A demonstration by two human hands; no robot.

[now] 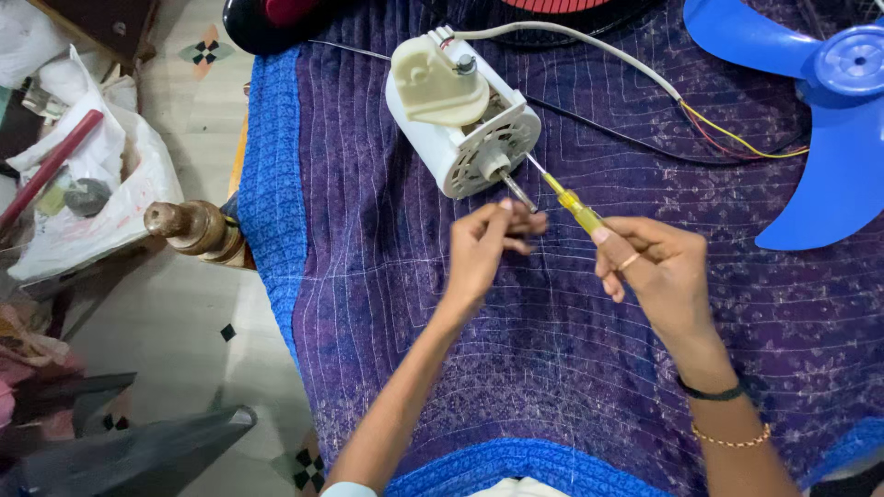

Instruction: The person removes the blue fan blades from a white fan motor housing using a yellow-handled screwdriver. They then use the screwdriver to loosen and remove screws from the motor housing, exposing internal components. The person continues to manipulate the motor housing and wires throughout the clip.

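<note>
where a purple quilt covers the bed, tiled floor shows left.

The blue plastic fan blade is cut off by the top and right edges. The yellow-handled screwdriver has its handle end hidden inside the right hand. The red round object is cropped at the top.

Probably a home: quilted bedspread, tiled floor, wooden bedpost.
</note>
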